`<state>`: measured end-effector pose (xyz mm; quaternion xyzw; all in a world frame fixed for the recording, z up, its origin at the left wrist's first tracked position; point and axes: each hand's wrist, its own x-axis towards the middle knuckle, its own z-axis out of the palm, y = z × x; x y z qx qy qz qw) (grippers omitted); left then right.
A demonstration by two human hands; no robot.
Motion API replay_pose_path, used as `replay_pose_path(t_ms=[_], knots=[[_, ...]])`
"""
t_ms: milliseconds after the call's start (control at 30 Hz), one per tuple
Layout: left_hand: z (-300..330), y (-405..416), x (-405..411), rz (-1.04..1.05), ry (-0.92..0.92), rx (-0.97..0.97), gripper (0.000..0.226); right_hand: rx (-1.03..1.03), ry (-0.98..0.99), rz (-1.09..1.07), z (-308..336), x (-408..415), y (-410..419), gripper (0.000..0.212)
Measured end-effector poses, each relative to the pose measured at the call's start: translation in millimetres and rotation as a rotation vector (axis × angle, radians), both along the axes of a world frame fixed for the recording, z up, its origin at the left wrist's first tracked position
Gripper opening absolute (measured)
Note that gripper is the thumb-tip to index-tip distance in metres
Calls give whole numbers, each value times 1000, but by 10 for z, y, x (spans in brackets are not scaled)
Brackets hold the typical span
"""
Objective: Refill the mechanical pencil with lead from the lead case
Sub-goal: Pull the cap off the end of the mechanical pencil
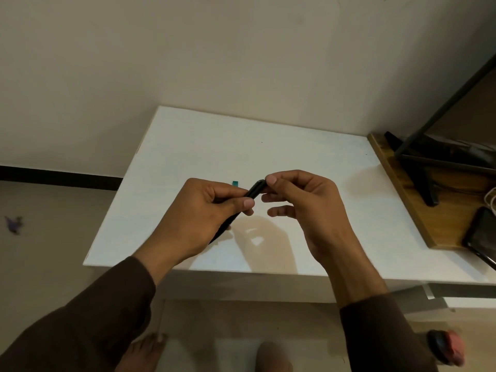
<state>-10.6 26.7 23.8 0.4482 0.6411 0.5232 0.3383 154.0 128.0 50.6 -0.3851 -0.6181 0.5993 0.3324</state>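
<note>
— Two hands up over the white table [188,146], both mine. What are they on?

— My left hand [198,210] is clenched around the black mechanical pencil [255,189], barrel slanting up to the right out of my fist, its lower end poking out under my palm. My right hand [303,202] pinches the pencil's top end between thumb and forefinger; the other fingers hang loosely curled.

— And the lead case?

— A small teal thing [235,183] lies on the table just behind my left knuckles; I cannot tell if that is the case.

— Anything else nearby?

— A wooden board [418,210] at the right edge, with a dark phone [483,234] lying on it.
</note>
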Motion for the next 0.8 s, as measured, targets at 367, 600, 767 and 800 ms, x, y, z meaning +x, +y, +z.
replay_pose_path(t_ms=[367, 600, 767, 800], knots=[[-5, -11, 15, 16, 48, 24, 9, 46, -54, -34, 86, -22, -20, 8], [-32, -28, -13, 50, -62, 2, 8, 174, -349, -273, 110, 473, 292, 9], [-49, -5, 15, 40, -70, 2, 10, 124, -790, -144, -126, 652, 425, 15], [-47, -5, 23, 41, -73, 2, 10, 122, -841, -115, -176, 625, 435, 17]])
